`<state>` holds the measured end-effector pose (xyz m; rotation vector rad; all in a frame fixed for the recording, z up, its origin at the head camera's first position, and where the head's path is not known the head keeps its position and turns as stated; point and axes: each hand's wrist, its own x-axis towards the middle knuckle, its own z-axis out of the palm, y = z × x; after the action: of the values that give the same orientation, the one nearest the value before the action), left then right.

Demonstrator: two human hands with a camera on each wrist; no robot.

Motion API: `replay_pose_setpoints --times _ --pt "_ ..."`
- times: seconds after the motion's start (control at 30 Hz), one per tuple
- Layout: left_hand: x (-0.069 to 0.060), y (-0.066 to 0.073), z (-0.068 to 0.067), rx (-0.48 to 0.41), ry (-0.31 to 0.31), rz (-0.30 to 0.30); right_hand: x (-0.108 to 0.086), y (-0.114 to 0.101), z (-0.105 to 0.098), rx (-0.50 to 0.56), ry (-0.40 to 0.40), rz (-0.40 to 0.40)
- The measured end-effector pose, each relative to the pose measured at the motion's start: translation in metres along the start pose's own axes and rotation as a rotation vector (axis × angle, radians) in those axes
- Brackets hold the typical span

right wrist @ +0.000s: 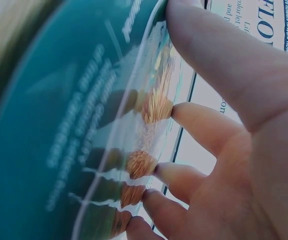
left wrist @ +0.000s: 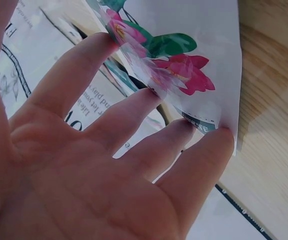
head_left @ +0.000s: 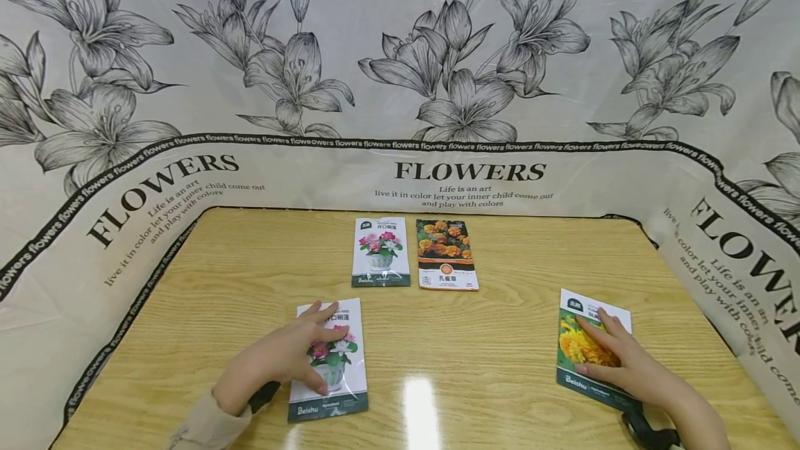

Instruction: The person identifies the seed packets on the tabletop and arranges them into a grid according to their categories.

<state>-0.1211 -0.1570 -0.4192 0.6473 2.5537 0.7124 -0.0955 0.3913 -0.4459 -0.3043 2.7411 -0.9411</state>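
My left hand rests with spread fingers on a seed packet showing pink and white lotus flowers in a pot. In the left wrist view the fingertips touch the printed face of this packet. On the right, my right hand lies with fingers spread over a seed packet with yellow flowers and a dark green bottom band. The right wrist view has its fingertips and thumb against the glossy front of the packet. Part of each packet's picture is hidden under the hand.
Farther back, a second lotus seed packet lies beside an orange marigold seed packet. The wooden table reflects a bright light near its front. A white cloth with flower drawings and lettering borders the table's back and sides.
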Motion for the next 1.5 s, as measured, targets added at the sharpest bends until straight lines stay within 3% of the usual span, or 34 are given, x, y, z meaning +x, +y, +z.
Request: replay_pose_setpoints --times 1.5 --pt "0.019 0.014 0.005 0.000 -0.072 0.068 0.000 0.000 0.001 0.021 0.019 -0.024"
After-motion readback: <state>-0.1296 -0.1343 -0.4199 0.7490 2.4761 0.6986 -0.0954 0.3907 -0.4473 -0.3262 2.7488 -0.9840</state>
